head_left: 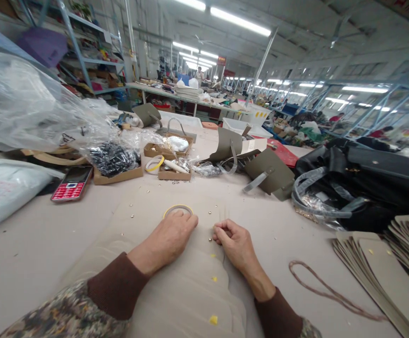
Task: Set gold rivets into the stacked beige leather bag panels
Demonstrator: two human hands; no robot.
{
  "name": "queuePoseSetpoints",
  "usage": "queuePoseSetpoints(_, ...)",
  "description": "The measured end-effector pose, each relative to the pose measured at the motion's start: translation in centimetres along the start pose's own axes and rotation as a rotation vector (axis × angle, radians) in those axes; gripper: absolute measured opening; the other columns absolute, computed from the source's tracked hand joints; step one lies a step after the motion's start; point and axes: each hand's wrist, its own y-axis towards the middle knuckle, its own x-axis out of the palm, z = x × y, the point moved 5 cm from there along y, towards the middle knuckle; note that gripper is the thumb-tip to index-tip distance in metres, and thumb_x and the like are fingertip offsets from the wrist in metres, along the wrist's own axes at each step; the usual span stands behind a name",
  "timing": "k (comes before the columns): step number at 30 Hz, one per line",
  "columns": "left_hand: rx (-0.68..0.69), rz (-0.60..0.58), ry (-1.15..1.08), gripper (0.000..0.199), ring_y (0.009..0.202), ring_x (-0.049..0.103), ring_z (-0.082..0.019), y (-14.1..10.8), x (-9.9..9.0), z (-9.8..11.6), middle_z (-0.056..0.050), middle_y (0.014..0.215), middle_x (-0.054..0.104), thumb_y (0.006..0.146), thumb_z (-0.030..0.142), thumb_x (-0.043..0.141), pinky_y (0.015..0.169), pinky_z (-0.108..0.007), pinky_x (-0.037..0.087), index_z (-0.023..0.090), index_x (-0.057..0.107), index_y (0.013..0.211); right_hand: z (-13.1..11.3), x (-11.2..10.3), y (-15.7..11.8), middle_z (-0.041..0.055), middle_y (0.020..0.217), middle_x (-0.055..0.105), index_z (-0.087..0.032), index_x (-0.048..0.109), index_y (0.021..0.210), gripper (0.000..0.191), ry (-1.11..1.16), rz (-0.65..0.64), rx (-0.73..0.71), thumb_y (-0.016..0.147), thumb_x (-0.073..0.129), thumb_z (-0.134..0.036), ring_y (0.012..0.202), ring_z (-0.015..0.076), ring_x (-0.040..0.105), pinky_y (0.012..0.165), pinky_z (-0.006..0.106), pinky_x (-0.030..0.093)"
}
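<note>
Flat on the table in front of me lies a stack of beige panels (pixel 176 291), overlapping like a fan, with small metal studs and several yellow tape bits (pixel 213 320) along the right side. My left hand (pixel 171 237) is closed over the near side of a yellow-rimmed roll of tape (pixel 178 207), resting on the panels; its fingertips are partly hidden. At the panels' right edge, my right hand (pixel 234 239) is closed in a pinch beside a metal stud (pixel 210 240). Whatever is between those fingers is too small to make out.
A red-keyed phone (pixel 72 184) and a box of black plastic-wrapped pieces (pixel 114 162) stand back left. Small parts boxes (pixel 174 170) sit ahead. Olive flaps (pixel 269 171) and black bags (pixel 352 178) crowd the right, with a brown cord (pixel 327 285) and stacked beige strips (pixel 376 267) nearer.
</note>
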Motion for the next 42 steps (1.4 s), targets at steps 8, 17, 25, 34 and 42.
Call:
queuePoseSetpoints(8, -0.068, 0.053, -0.138, 0.017, 0.084, 0.052, -0.022, -2.5, 0.1, -0.1, -0.005, 0.087, 0.058, 0.094, 0.013, 0.037, 0.074, -0.033, 0.042, 0.019, 0.053, 0.092, 0.1, -0.4, 0.0, 0.0034, 0.060, 0.067, -0.012, 0.067, 0.078, 0.027, 0.079, -0.126, 0.174, 0.075, 0.066, -0.039, 0.053, 0.0130, 0.060, 0.054, 0.024, 0.049)
queuePoseSetpoints(17, -0.078, 0.038, -0.168, 0.017, 0.081, 0.054, -0.021, -2.3, 1.4, -0.3, -0.004, 0.087, 0.060, 0.094, 0.014, 0.036, 0.067, -0.031, 0.041, 0.020, 0.051, 0.091, -1.8, 0.3, -1.0, 0.0012, 0.061, 0.067, -0.016, 0.069, 0.067, 0.019, -0.392, -0.145, 0.002, 0.077, 0.057, -0.026, 0.057, 0.0143, 0.058, 0.054, 0.023, 0.040)
queuePoseSetpoints(25, -0.087, 0.020, -0.156, 0.018, 0.081, 0.055, -0.021, -2.1, 1.3, -0.2, -0.005, 0.087, 0.061, 0.095, 0.015, 0.035, 0.069, -0.032, 0.043, 0.019, 0.053, 0.092, -2.0, 0.8, -0.5, -0.0006, 0.058, 0.065, -0.019, 0.068, 0.071, 0.016, -0.504, -0.159, -0.036, 0.079, 0.057, -0.024, 0.055, 0.0145, 0.058, 0.056, 0.025, 0.040)
queuePoseSetpoints(34, -0.090, 0.039, -0.177, 0.018, 0.080, 0.056, -0.020, -2.3, 0.9, -0.3, -0.005, 0.086, 0.063, 0.095, 0.016, 0.036, 0.068, -0.031, 0.042, 0.019, 0.052, 0.090, -0.4, -0.4, -1.4, 0.0006, 0.059, 0.064, -0.018, 0.067, 0.079, 0.019, -0.268, -0.135, 0.043, 0.083, 0.057, -0.035, 0.055, 0.0159, 0.060, 0.054, 0.025, 0.046)
queuePoseSetpoints(42, -0.077, 0.049, -0.207, 0.018, 0.075, 0.058, -0.019, -2.6, 0.1, 0.0, -0.003, 0.082, 0.062, 0.095, 0.016, 0.035, 0.065, -0.030, 0.041, 0.020, 0.052, 0.089, -2.0, 1.0, -1.5, 0.0042, 0.074, 0.071, -0.020, 0.072, 0.077, 0.018, -0.627, -0.077, -0.176, 0.085, 0.056, -0.025, 0.068, 0.0178, 0.063, 0.067, 0.027, 0.044)
